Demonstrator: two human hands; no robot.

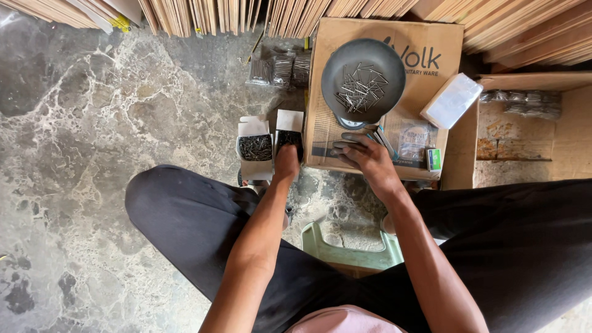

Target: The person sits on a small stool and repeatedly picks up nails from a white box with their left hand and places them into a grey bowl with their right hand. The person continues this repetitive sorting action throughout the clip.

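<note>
My left hand [287,161] reaches down into a small open carton [289,131] filled with dark nails; its fingers are hidden inside, so whether it grips any I cannot tell. A second open carton of nails [255,148] stands just left of it. My right hand [365,158] rests with fingers spread on a flat cardboard box [431,43], touching clear plastic bags [412,140] near the box's front edge. Behind that hand a grey round pan [364,77] holds several loose nails on a small scale.
A white plastic box [452,100] lies at the cardboard's right edge beside a small green pack [434,159]. Bagged nails [280,66] sit by the stacked wooden strips [246,13]. An open cardboard box [524,132] stands right. A green stool [348,250] shows between my legs on marble floor [92,111].
</note>
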